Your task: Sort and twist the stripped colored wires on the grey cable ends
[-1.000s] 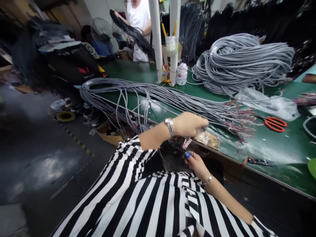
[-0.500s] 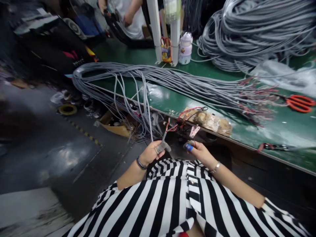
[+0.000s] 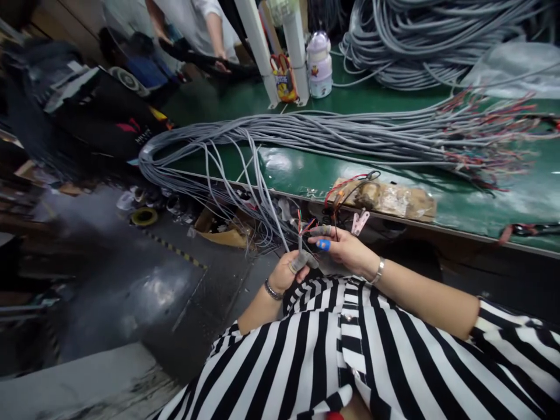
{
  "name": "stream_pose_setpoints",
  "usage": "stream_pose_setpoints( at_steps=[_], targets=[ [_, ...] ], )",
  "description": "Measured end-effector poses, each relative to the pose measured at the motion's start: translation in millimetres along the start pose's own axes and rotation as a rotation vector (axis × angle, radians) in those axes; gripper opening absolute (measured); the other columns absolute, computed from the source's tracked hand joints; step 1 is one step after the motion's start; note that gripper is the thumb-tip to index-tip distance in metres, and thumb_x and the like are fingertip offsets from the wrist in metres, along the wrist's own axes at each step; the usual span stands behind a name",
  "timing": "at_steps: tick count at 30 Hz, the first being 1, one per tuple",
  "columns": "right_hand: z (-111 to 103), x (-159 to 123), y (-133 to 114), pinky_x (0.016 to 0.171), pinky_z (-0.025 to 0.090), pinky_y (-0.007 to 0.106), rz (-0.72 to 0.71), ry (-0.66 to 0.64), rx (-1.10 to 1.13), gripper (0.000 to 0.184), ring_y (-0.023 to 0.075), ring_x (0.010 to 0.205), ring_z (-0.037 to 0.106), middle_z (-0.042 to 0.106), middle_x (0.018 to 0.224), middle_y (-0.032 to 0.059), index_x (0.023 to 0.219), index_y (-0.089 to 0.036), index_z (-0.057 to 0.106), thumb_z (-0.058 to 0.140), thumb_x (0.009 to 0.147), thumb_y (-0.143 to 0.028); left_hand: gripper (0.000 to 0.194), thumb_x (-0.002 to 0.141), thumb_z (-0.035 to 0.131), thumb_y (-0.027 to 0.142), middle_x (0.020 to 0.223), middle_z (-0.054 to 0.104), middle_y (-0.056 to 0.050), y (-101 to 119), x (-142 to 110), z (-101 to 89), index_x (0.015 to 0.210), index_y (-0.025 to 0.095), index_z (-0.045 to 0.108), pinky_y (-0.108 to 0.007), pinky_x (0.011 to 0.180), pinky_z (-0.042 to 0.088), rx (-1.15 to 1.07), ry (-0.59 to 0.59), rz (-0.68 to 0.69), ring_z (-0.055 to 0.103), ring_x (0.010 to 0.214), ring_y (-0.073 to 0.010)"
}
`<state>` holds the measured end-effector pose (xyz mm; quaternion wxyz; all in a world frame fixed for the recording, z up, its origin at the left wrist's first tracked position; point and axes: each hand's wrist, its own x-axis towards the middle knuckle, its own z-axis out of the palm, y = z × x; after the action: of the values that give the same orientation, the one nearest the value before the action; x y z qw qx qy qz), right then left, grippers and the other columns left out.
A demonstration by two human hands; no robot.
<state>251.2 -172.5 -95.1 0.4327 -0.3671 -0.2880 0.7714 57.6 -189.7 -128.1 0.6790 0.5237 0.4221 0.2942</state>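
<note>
My left hand (image 3: 292, 271), with grey covers on its fingers, is closed round a grey cable (image 3: 300, 242) near its stripped end. The cable's thin coloured wires (image 3: 299, 220) fan out above my fingers, red, green and dark ones among them. Close on the right, my right hand (image 3: 343, 248) has a grey cover on the index finger and blue tape on the thumb. Those two fingertips come together at the wires that bend to the right; the exact contact is too small to make out.
A long bundle of grey cables (image 3: 297, 131) lies along the green bench (image 3: 289, 175), its frayed ends at the right. A taped cardboard piece (image 3: 394, 201) sits at the edge, near a pink clip (image 3: 360, 223). Behind stand a purple-white bottle (image 3: 320, 67) and a large cable coil (image 3: 420, 44). Another person's hand (image 3: 222, 63) shows.
My right hand has moved left, up to the coloured wires, and closed on them. My left hand keeps its hold on the cable. The whole view has shifted, and the orange-handled scissors have left it.
</note>
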Motion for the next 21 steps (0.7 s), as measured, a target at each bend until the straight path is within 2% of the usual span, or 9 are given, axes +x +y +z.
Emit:
stream_pose_setpoints(
  at_steps=[3,6,11,16,21],
  targets=[
    [2,-3,6,0.045,0.037,0.017,-0.04,0.014,0.001,0.043,0.0097,0.063,0.058,0.073,0.092,0.0062,0.095,-0.017,0.066,0.083,0.056,-0.02,0.053,0.076,0.059,0.066,0.046,0.05,0.004,-2,2,7.9,0.067,0.014,0.056,-0.02,0.041,0.032,0.167,0.036,-0.013,0.04,0.037,-0.0055],
    [-1,-10,9,0.052,0.043,0.018,-0.042,0.055,-0.021,0.048,0.0124,0.072,0.061,0.072,0.092,0.0055,0.096,-0.018,0.064,0.084,0.053,-0.018,0.045,0.079,0.062,0.055,0.049,0.054,0.002,-5,4,14.6,0.061,0.015,0.053,-0.02,0.046,0.036,0.296,0.063,0.013,0.046,0.043,-0.0071],
    [-5,-18,6,0.051,0.042,0.02,-0.069,0.085,-0.087,0.041,0.0124,0.069,0.058,0.068,0.084,0.0027,0.091,-0.018,0.063,0.083,0.057,-0.026,0.033,0.08,0.063,0.042,0.052,0.057,0.002,-9,8,16.4,0.064,0.014,0.056,-0.02,0.048,0.039,0.295,0.068,0.022,0.05,0.046,-0.0081],
    [-4,-15,6,0.063,0.047,0.025,-0.125,0.084,-0.178,0.038,0.0127,0.069,0.058,0.065,0.077,0.0009,0.081,-0.018,0.061,0.084,0.057,-0.035,0.034,0.074,0.072,0.044,0.06,0.061,0.002,-7,11,23.2,0.082,0.014,0.058,-0.02,0.052,0.045,0.031,0.079,0.043,0.056,0.049,-0.0083],
    [-6,-12,11,0.063,0.045,0.027,-0.153,0.101,-0.239,0.037,0.0115,0.064,0.055,0.063,0.073,-0.0011,0.081,-0.019,0.063,0.082,0.06,-0.042,0.041,0.075,0.07,0.053,0.048,0.054,0.006,-8,15,28.1,0.078,0.015,0.056,-0.019,0.04,0.04,-0.345,0.184,0.154,0.047,0.035,-0.0063]
  ],
)
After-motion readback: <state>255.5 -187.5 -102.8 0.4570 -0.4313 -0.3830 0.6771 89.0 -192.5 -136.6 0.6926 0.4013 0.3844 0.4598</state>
